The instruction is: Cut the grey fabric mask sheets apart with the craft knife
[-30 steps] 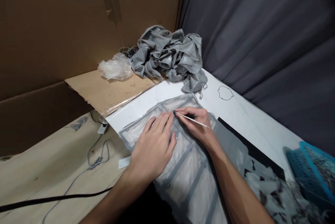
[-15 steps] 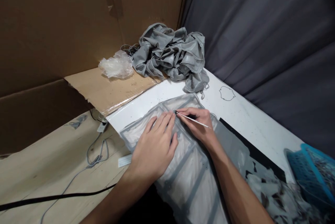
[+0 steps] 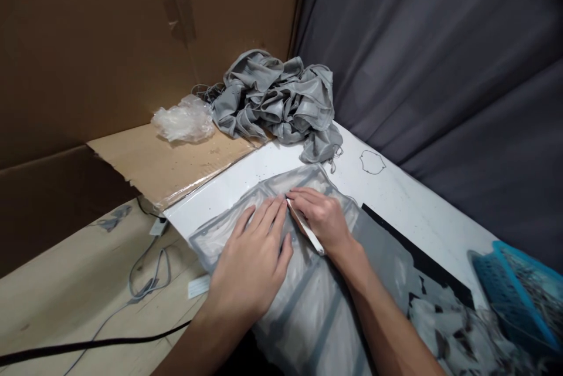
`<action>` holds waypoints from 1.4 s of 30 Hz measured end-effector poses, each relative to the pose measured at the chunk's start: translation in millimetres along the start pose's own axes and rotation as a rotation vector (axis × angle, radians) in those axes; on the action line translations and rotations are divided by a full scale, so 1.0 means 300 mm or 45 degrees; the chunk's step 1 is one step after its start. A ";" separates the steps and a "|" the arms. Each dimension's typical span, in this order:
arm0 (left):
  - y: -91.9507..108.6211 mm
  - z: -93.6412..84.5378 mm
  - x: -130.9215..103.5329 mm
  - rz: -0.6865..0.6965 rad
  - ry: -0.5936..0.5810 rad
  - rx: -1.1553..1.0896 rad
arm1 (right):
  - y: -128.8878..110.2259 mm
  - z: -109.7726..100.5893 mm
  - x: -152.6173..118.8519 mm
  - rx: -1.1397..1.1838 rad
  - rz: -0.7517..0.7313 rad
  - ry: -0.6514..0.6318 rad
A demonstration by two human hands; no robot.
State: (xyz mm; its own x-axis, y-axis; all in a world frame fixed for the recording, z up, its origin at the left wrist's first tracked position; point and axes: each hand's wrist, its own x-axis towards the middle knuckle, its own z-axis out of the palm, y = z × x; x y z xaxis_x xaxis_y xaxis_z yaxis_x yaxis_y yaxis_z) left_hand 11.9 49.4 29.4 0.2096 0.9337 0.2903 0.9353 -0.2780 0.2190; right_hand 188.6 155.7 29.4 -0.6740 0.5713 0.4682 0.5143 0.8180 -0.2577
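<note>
On the white tabletop (image 3: 417, 206), gray panelled sheet (image 3: 299, 300) lies under 2 hands. Left hand (image 3: 253, 256) flat on it, fingers straight, gripping nothing. Right hand (image 3: 325, 220) pinches 1 slim white tool (image 3: 314, 240), tip just beside left fingertips; tip contact unclear. Beyond: crumpled gray cloth pile (image 3: 281, 97), clear plastic wad (image 3: 183, 121) on cardboard flap (image 3: 185, 162), thin dark loop (image 3: 361, 163). Blue basket (image 3: 488, 285) at right, gray scraps (image 3: 479, 335) near it.
</note>
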 end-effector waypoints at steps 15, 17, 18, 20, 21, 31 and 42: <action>0.004 0.013 0.003 -0.015 0.000 -0.023 | -0.013 0.031 0.018 0.224 0.289 0.311; 0.005 0.010 0.003 -0.021 -0.008 -0.025 | -0.007 0.032 0.021 0.258 0.387 0.346; 0.006 0.009 0.003 -0.024 -0.010 -0.024 | -0.003 0.031 0.022 0.290 0.427 0.354; 0.006 0.007 0.003 -0.030 -0.012 -0.025 | 0.004 0.029 0.019 0.389 0.481 0.338; 0.005 0.007 0.003 -0.030 -0.012 -0.027 | 0.007 0.027 0.017 0.449 0.499 0.319; 0.002 0.008 -0.001 -0.028 -0.002 -0.019 | 0.008 0.015 -0.003 0.519 0.366 0.248; 0.002 0.008 -0.002 -0.027 0.005 -0.042 | 0.018 -0.022 0.006 0.370 0.184 0.120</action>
State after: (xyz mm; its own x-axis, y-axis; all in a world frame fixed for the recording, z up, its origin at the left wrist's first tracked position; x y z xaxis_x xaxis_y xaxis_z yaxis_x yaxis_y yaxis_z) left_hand 13.1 49.1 27.0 0.1885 0.9386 0.2888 0.9297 -0.2653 0.2554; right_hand 193.7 160.8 34.6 -0.5464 0.6849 0.4820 0.4192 0.7219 -0.5506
